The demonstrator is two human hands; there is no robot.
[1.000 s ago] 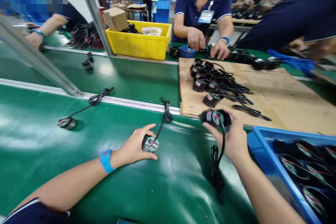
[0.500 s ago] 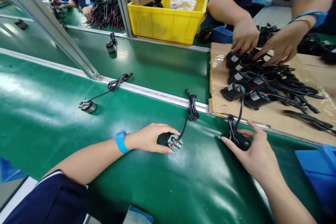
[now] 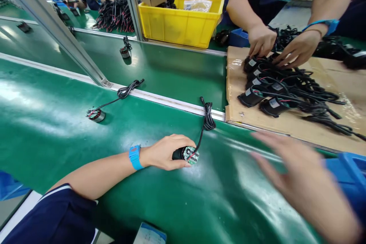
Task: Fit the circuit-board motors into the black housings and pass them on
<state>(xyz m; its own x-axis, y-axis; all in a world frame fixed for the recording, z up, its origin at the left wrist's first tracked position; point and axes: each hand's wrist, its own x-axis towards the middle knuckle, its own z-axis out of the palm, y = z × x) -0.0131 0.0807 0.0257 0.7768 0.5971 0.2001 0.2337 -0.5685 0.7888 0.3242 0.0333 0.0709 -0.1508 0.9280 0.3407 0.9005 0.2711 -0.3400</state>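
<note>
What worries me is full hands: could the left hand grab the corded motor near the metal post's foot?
Probably not: though the corded motor looks near, the left hand holds a black-cased motor.

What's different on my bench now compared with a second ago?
Your right hand has let go of a cabled black housing, now standing on the cardboard beside the others, and has drawn back toward the blue bin. Your left hand still holds the round circuit-board part; the yellow bin hasn't moved.
</note>
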